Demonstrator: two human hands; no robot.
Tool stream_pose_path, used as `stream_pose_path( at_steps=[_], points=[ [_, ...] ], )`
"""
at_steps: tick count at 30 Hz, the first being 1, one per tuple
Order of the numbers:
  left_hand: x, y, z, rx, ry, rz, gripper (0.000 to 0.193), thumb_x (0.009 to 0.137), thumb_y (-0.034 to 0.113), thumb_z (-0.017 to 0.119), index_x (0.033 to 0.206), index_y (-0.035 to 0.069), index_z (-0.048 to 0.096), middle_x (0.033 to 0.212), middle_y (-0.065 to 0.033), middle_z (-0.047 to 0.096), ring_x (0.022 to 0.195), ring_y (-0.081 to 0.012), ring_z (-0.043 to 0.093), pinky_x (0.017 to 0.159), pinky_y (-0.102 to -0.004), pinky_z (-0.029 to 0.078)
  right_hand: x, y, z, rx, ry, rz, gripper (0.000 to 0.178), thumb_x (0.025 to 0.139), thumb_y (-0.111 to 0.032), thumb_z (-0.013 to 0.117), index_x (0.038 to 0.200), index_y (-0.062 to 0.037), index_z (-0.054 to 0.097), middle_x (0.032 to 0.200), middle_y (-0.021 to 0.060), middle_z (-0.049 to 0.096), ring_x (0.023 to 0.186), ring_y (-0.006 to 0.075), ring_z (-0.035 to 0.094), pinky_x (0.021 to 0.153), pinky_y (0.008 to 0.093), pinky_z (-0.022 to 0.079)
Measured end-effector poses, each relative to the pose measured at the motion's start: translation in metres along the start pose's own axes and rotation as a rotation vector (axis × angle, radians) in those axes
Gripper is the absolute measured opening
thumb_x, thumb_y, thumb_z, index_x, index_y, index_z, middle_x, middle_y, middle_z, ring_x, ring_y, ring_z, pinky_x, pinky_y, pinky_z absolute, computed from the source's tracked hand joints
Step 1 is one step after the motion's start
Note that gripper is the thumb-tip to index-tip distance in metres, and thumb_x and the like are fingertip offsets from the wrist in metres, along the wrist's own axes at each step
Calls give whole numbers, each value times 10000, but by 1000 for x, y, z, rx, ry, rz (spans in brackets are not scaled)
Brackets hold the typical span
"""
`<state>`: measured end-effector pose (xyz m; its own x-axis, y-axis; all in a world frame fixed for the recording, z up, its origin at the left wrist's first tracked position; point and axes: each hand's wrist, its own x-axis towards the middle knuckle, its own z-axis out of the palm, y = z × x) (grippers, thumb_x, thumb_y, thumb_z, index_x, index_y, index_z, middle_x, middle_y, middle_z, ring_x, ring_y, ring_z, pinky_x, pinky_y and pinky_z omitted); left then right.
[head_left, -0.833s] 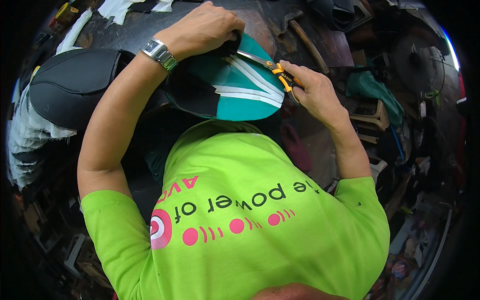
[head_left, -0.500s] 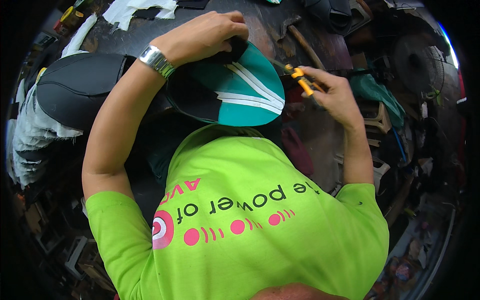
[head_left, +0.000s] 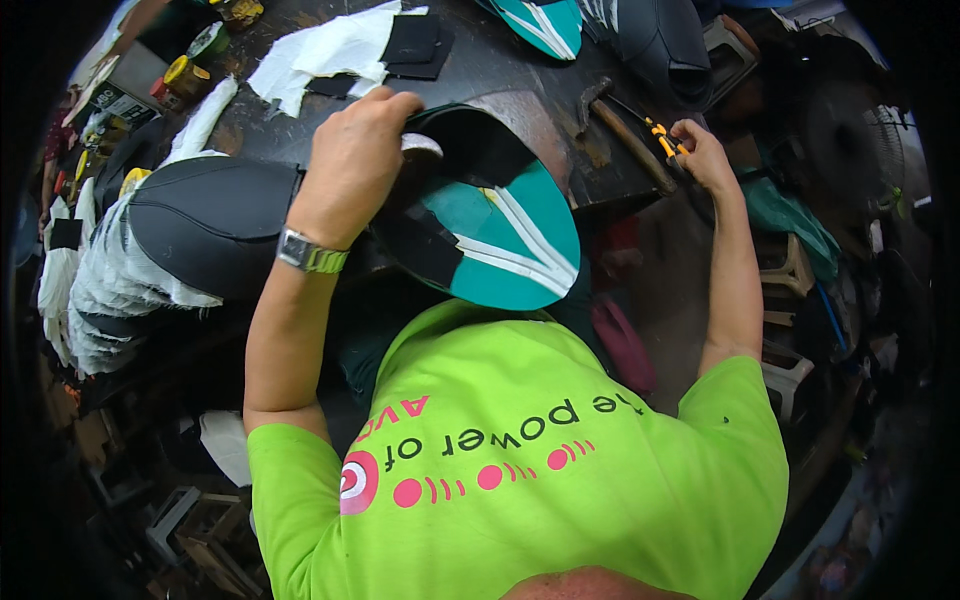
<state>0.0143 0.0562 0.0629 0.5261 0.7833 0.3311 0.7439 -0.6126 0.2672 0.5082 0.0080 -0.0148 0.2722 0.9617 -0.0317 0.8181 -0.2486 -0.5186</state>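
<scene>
My left hand [head_left: 352,165], with a metal-banded watch at the wrist, is closed on the far left edge of a teal-and-black curved piece [head_left: 500,225]. That piece has white strips meeting in a V and a black inner side. Beside my left fingers shows a rounded pale edge, too hidden to name. Off to the right, my right hand [head_left: 708,160] grips a tool with yellow-and-black handles [head_left: 664,138]; its slim end points left over the table edge, and its exact kind is unclear. A hammer [head_left: 630,145] with a wooden handle lies close to that tool.
Stacked black padded pieces [head_left: 215,195] with white cloth edges stand at the left. White cloth [head_left: 330,55] and black squares [head_left: 412,42] lie on the dark table. Another teal piece [head_left: 545,25] is at the far side. Plastic stools [head_left: 785,270] and a fan [head_left: 850,140] stand right.
My right hand has carried the yellow-handled tool farther right and away, from beside the teal piece to near the hammer. My left hand still grips the piece's edge. The view has shifted.
</scene>
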Motion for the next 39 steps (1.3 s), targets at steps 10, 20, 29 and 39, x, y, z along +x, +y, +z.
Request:
stream_pose_path(
  at_steps=[10, 20, 29, 39],
  points=[
    [37, 10, 11, 26, -39, 151, 507, 929, 370, 744, 1337, 83, 650, 1435, -169, 585, 1249, -341, 604, 1091, -451, 450, 0, -121, 1, -185, 58, -392, 344, 874, -138, 735, 1209, -65, 702, 1141, 159, 707, 1086, 369, 665, 931, 425, 529],
    [48, -49, -21, -42, -236, -112, 423, 1034, 406, 600, 1189, 39, 744, 1158, -195, 733, 1015, -359, 702, 893, -411, 550, 138, -285, 144, -144, -159, -1014, 396, 871, -159, 759, 1248, -58, 693, 1264, 141, 680, 1185, 347, 632, 1018, 407, 506],
    [80, -106, 19, -1, -398, 144, 284, 955, 135, 553, 1142, 75, 757, 1070, -213, 739, 1040, -383, 691, 897, -470, 539, 169, -291, 182, -133, -143, -978, 235, 926, -189, 659, 1133, -121, 747, 1061, 161, 741, 1019, 374, 697, 914, 460, 544],
    [108, -114, 61, 148, -582, 80, 452, 969, 50, 527, 1415, 87, 593, 1392, -174, 594, 1228, -365, 615, 1051, -417, 495, 163, -308, 111, -144, 409, -672, 208, 938, -122, 723, 1133, -101, 792, 1215, 110, 742, 1089, 255, 701, 902, 394, 562]
  ],
)
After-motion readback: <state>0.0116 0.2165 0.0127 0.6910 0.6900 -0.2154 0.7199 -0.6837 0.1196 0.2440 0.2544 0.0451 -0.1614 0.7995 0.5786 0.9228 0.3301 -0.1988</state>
